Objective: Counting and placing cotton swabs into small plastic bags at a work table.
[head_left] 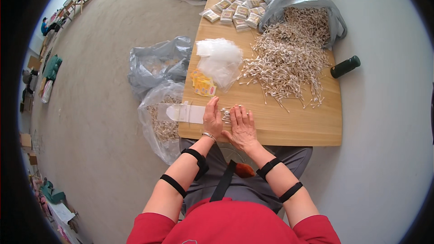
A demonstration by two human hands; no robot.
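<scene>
Between my hands, near the front edge of the table, lies a small bunch of cotton swabs (226, 115). My left hand (212, 118) stands on edge at the bunch's left side, fingers stretched out. On the bunch's right side my right hand (243, 129) is laid flat, its fingers straight and partly over the swabs. A clear plastic bag with a white card (194, 114) extends left from beside my left hand, past the table edge. Yellow printed cards (203, 84) and a stack of clear bags (220, 61) sit just beyond my hands.
A large heap of loose cotton swabs (289, 58) spills from a grey plastic bag (335, 11). Filled packets (241, 12) are piled at the far left of the table. A dark green bottle (345, 67) is at the right wall. Floor bags (158, 63) flank the table's left side.
</scene>
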